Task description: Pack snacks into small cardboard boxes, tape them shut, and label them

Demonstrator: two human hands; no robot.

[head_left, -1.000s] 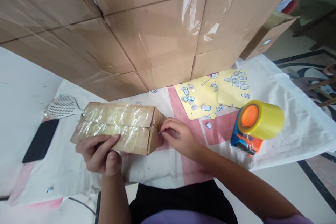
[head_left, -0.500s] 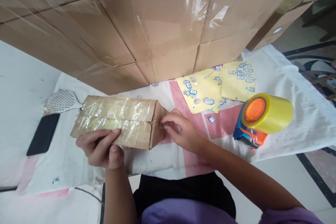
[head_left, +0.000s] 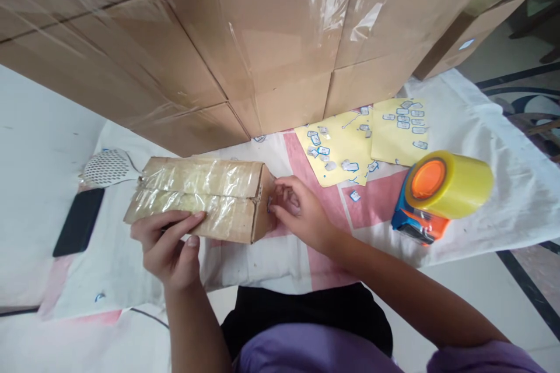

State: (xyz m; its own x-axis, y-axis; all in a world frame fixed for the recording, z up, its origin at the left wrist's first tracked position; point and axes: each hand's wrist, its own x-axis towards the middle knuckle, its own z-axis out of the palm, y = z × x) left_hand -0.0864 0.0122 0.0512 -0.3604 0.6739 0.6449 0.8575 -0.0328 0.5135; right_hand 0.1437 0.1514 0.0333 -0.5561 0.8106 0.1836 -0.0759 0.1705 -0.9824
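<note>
A narrow cardboard box (head_left: 196, 198) wrapped in shiny clear tape lies lengthwise in front of me. My left hand (head_left: 168, 245) grips its near left side, with fingertips on the taped top and the thumb low against the near side. At the right end face is my right hand (head_left: 301, 210), its thumb against the cardboard and its index finger apart near the upper edge. The other fingers curl inward, with nothing visible held. A small bluish mark sits by the thumb, mostly hidden.
Taped cartons (head_left: 280, 41) form a wall behind. Yellow sheets (head_left: 398, 145) bear small labels, and one loose label (head_left: 354, 195) lies nearby. A tape dispenser (head_left: 437, 192) stands right. At left are a perforated white skimmer (head_left: 109, 168) and a black phone (head_left: 79, 221).
My right thumb and index finger have spread apart at the box end. The left hand keeps its grip on the box. The whole view has shifted slightly.
</note>
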